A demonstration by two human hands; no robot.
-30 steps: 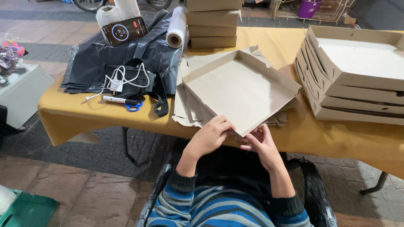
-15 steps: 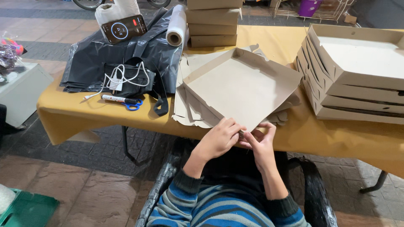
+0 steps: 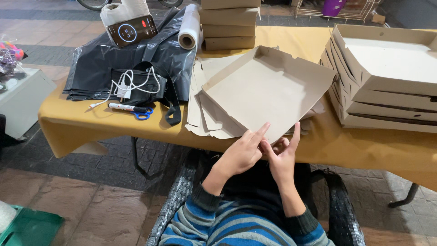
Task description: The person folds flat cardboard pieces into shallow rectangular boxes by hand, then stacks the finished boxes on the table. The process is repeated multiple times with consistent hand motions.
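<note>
Both hands sat at six o'clock, right at the near edge of the desk (image 3: pixel 91 125), working the near corner of a flat brown cardboard box (image 3: pixel 268 89) that lay tilted across a small heap of unfolded box blanks (image 3: pixel 202 116). The left hand (image 3: pixel 239 155) had its fingers stretched out and its fingertips pressed on the box's near edge, not closed round anything; the right hand (image 3: pixel 283 157) stood beside it, fingers spread and raised, thumb up against that same edge, the two hands touching each other. It looked like the folding step: the far and side walls of the box already stood up, while the near wall seemed not yet locked. Judging by that, the next move would call for a firm pinch on the near flap and steady pressure so the corner tabs seat without creasing the board. At three o'clock rose a stack of finished boxes (image 3: pixel 387 82), open side up, and at twelve o'clock a second stack of closed boxes (image 3: pixel 230 25). Off at ten o'clock lay black plastic sheeting (image 3: pixel 132 59), a phone (image 3: pixel 132 31), a roll of film (image 3: pixel 189 27), a marker (image 3: pixel 125 107) and blue-handled scissors (image 3: pixel 143 114).
</note>
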